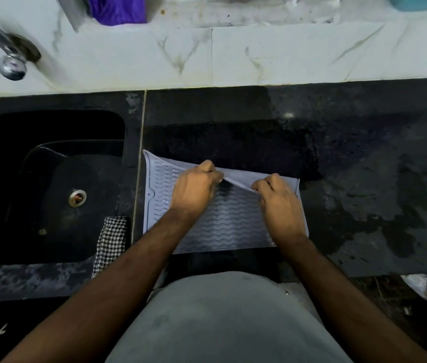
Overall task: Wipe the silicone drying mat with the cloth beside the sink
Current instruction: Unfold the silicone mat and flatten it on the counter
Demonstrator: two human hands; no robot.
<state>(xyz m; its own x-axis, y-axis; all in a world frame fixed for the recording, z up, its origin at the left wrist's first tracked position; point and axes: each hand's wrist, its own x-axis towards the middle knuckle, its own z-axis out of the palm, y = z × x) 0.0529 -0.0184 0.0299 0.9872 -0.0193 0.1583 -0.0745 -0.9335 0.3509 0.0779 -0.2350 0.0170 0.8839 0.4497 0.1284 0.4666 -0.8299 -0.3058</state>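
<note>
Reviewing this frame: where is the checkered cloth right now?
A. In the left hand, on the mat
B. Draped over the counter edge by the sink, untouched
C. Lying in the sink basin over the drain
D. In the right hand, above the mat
B. The checkered cloth hangs over the counter edge by the sink, while the left hand and the right hand both pinch the folded-over far edge of the mat.

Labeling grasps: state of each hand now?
Left hand: pinching the folded-over far edge of the drying mat.
Right hand: gripping the same edge.
</note>
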